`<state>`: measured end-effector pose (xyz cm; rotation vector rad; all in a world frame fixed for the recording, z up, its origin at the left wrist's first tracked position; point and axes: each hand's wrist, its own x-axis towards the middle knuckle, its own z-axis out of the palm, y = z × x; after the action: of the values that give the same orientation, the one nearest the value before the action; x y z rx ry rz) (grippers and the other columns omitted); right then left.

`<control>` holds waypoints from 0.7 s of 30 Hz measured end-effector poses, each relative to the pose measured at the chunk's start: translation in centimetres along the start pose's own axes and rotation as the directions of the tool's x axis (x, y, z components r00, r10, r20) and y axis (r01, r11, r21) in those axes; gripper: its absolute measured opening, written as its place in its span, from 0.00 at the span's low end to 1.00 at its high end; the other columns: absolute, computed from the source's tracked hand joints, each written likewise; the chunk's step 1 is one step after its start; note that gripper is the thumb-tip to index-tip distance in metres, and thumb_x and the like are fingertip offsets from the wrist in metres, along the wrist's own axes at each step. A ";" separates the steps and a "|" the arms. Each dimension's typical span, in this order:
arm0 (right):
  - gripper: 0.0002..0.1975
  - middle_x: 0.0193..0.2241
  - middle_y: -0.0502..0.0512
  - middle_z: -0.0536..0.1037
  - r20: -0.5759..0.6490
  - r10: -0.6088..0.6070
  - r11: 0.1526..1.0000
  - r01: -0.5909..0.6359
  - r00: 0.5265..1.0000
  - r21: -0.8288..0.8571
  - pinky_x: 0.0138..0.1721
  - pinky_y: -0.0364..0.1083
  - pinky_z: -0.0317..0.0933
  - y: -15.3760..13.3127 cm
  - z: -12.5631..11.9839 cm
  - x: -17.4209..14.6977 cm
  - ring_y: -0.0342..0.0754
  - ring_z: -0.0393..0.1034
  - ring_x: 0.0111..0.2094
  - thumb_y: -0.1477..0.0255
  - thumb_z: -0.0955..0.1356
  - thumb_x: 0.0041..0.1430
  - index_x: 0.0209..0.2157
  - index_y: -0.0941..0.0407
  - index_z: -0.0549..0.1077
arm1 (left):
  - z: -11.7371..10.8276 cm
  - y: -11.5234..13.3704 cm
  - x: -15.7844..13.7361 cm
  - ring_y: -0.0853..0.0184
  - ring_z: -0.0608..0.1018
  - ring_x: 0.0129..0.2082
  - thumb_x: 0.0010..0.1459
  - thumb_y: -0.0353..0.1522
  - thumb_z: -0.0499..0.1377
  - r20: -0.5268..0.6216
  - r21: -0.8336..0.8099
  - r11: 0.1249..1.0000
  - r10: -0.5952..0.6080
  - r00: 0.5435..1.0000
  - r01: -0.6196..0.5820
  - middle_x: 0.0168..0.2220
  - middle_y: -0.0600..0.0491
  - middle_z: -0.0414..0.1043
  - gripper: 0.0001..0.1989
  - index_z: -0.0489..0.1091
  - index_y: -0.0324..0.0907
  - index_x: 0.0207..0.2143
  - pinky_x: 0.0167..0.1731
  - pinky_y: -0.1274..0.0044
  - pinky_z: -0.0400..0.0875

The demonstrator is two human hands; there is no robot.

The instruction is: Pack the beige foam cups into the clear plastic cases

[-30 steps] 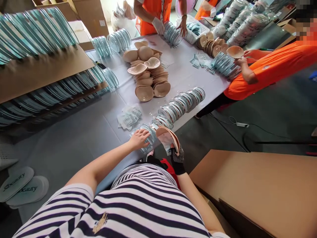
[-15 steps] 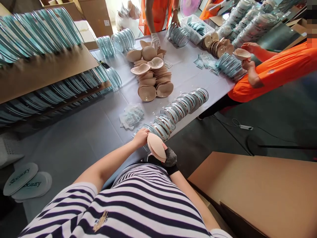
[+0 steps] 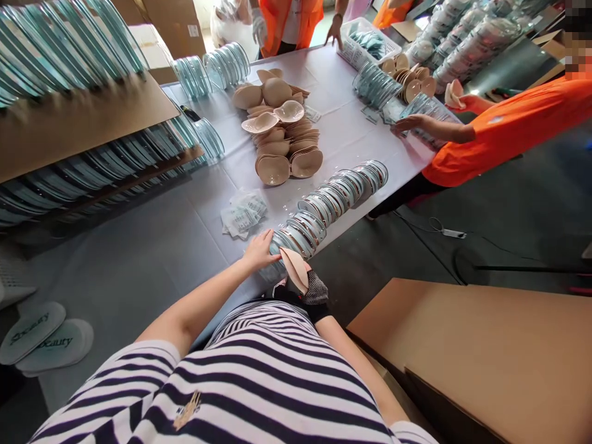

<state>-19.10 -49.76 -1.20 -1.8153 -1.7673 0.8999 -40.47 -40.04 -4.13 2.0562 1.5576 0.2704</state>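
Note:
My right hand [image 3: 317, 288], in a dark mesh fingerless glove, is closed on a folded pair of beige adhesive bra cups [image 3: 295, 269] at the table's near edge. The cups stand on edge, seen from the side. My left hand [image 3: 259, 251] is bare; its fingers stretch onto the near end of a row of clear round plastic cases [image 3: 303, 233], and its thumb points toward the top of the cups. Whether that thumb touches the cups I cannot tell. Left of the row lies a small pile of printed sachets [image 3: 243, 213].
Stacked beige bra cups [image 3: 289, 165] stand mid-table. Racked clear cases [image 3: 69, 49] fill the left side on cardboard. A co-worker in orange [image 3: 522, 129] works at the right; another stands at the far edge. A large cardboard box [image 3: 476, 345] is at the lower right.
My left hand has moved from the cups' edge onto the row of cases. The cups have turned more edge-on. The far co-worker's hands have parted, and a group of cases there has shifted right.

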 end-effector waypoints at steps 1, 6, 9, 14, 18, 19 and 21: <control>0.27 0.52 0.61 0.75 0.029 0.001 0.999 0.000 1.000 -0.050 0.51 0.52 0.68 -0.6 0.2 0.4 0.59 0.73 0.50 0.66 0.67 0.56 0.58 0.55 0.66 | 0.0 0.1 0.1 0.49 0.61 0.65 0.52 0.40 0.65 0.058 0.012 1.000 -0.002 0.998 0.001 0.66 0.36 0.54 0.44 0.51 0.38 0.66 0.63 0.60 0.56; 0.24 0.47 0.64 0.78 0.212 0.160 0.892 -0.050 0.964 -0.449 0.45 0.48 0.65 -3.1 1.5 3.6 0.55 0.75 0.44 0.68 0.67 0.58 0.56 0.58 0.65 | -0.1 0.4 0.0 0.50 0.61 0.66 0.52 0.37 0.62 0.121 0.016 0.999 0.036 0.992 -0.038 0.67 0.36 0.52 0.44 0.50 0.34 0.67 0.63 0.64 0.57; 0.19 0.45 0.64 0.79 0.227 0.194 0.841 -0.043 0.954 -0.540 0.41 0.47 0.64 -3.1 1.1 4.0 0.55 0.76 0.41 0.65 0.64 0.63 0.53 0.58 0.67 | -0.1 0.4 0.0 0.50 0.61 0.66 0.51 0.38 0.63 0.118 -0.003 1.000 0.012 0.993 -0.012 0.67 0.36 0.53 0.44 0.50 0.36 0.67 0.62 0.63 0.57; 0.16 0.43 0.60 0.80 0.187 0.184 0.846 -0.059 0.965 -0.530 0.40 0.46 0.63 -1.7 0.7 2.6 0.54 0.76 0.42 0.67 0.61 0.66 0.51 0.57 0.70 | -0.3 0.5 -0.1 0.50 0.60 0.66 0.51 0.40 0.64 0.133 -0.016 1.000 0.007 0.991 -0.005 0.67 0.37 0.53 0.45 0.51 0.38 0.67 0.63 0.63 0.56; 0.17 0.45 0.60 0.80 0.181 0.188 0.880 -0.084 0.965 -0.468 0.42 0.44 0.63 -1.9 2.0 3.8 0.53 0.76 0.44 0.67 0.63 0.64 0.52 0.57 0.70 | -0.3 0.8 -0.2 0.49 0.61 0.66 0.51 0.46 0.64 0.134 -0.019 0.999 0.028 0.991 -0.026 0.67 0.37 0.54 0.46 0.51 0.37 0.67 0.62 0.62 0.56; 0.17 0.45 0.60 0.80 0.189 0.201 0.881 -0.093 0.961 -0.464 0.42 0.44 0.63 -2.0 2.2 4.2 0.53 0.76 0.44 0.67 0.64 0.64 0.52 0.56 0.70 | -0.3 0.9 -0.3 0.49 0.60 0.66 0.51 0.46 0.64 0.136 -0.015 1.000 0.027 0.990 -0.025 0.67 0.37 0.54 0.46 0.51 0.38 0.67 0.62 0.62 0.56; 0.17 0.45 0.60 0.80 0.192 0.233 0.876 -0.120 0.953 -0.468 0.41 0.45 0.63 -2.4 2.4 4.8 0.54 0.76 0.44 0.67 0.64 0.64 0.52 0.56 0.71 | -0.3 0.9 -0.3 0.48 0.60 0.66 0.52 0.47 0.64 0.140 -0.006 1.000 0.011 0.990 -0.011 0.67 0.37 0.54 0.46 0.51 0.39 0.67 0.62 0.61 0.56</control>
<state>-22.64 -45.16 -1.80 -2.2741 -2.1283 0.8593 -39.94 -40.42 -3.35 2.0341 1.4600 0.1310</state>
